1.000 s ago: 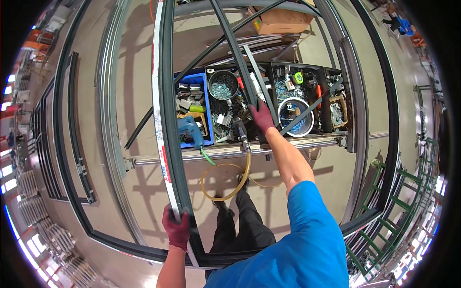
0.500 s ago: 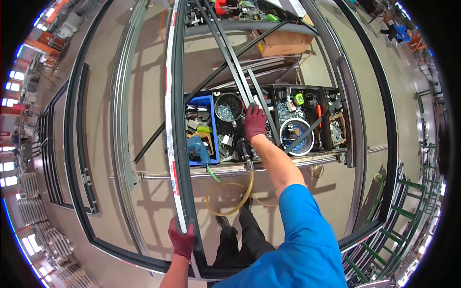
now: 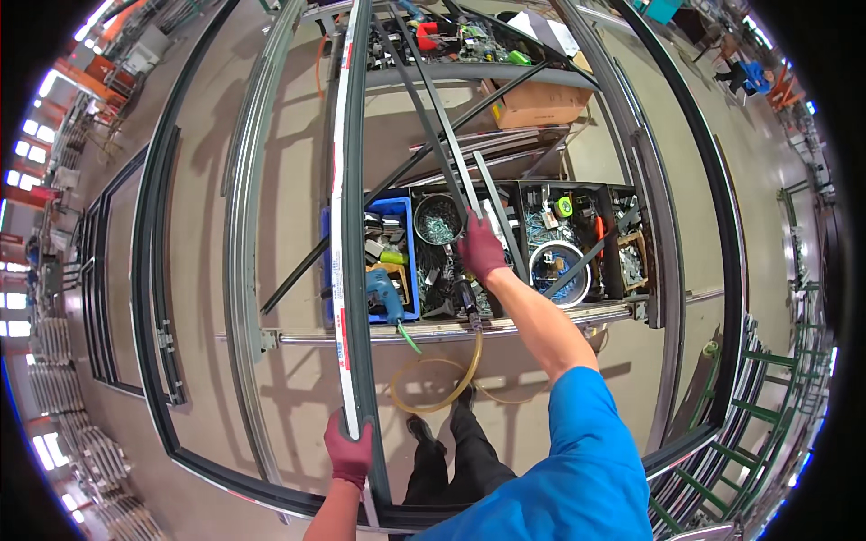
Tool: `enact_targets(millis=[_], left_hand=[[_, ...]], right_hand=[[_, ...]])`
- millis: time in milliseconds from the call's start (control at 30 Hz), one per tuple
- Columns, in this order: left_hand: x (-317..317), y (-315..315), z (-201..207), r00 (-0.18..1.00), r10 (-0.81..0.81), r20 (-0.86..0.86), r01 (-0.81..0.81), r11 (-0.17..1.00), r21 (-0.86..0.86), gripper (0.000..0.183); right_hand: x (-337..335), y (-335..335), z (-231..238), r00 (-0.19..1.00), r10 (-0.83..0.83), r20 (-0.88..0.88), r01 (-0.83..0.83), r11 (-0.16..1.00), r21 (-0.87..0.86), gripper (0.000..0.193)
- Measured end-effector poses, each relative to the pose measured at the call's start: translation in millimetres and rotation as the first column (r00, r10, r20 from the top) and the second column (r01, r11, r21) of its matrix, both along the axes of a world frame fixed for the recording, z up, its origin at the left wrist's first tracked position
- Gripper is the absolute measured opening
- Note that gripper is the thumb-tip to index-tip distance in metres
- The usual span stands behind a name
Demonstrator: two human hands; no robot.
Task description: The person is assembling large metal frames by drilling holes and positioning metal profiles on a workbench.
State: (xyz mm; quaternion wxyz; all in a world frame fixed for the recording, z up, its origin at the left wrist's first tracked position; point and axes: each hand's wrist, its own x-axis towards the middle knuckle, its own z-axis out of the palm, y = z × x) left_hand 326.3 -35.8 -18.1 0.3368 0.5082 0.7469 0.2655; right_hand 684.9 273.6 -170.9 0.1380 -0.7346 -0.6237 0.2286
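My left hand (image 3: 349, 448), in a maroon glove, is closed around the near end of a long strip with white and red film (image 3: 340, 270). That strip lies along the dark middle bar (image 3: 359, 225) of a large window-like frame. My right hand (image 3: 483, 246), gloved alike, is closed on the near end of a thin grey metal bar (image 3: 451, 144), which slants away to the far left. A darker thin bar (image 3: 417, 106) runs beside it, a gap between them. Beneath the right hand is a black divided tray (image 3: 451, 311) of loose screws and fittings.
A blue bin (image 3: 413, 270) holds a teal power tool (image 3: 383, 293) and small parts. A white bucket (image 3: 582, 281) and a metal pot (image 3: 419, 225) stand in the tray. Crossbars span the frame. A cardboard box (image 3: 541, 104) lies beyond; a yellow hose (image 3: 424, 410) loops near my feet.
The view has shifted slightly. My right hand has closed on the grey bar's end, and that bar now stands farther apart from the darker one. My left hand keeps its grip.
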Motion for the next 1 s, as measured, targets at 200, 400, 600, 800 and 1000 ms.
enact_targets(millis=[200,400,600,800,1000], left_hand=[[4,-1,12,0.994,-0.001,-0.113,-0.001,1.000,-0.011,0.039],[2,1,23,0.983,-0.008,-0.182,-0.009,0.996,-0.090,0.063],[5,-18,7,0.913,-0.135,-0.384,0.222,0.956,0.191,0.089],[56,-12,69,0.904,-0.280,0.324,0.189,0.940,0.285,0.077],[-11,23,104,0.709,-0.181,0.682,0.071,0.980,0.187,0.029]], right_hand=[[-7,-104,95,0.888,-0.024,-0.460,0.069,0.994,0.081,0.057],[-24,-239,192,0.595,-0.335,-0.730,0.182,0.941,-0.284,0.054],[-81,-361,196,0.879,-0.069,-0.472,0.218,0.939,0.268,0.053],[-199,-397,249,0.935,-0.010,-0.353,0.169,0.890,0.423,0.060],[-313,-440,258,0.934,0.154,-0.321,0.038,0.853,0.520,0.076]])
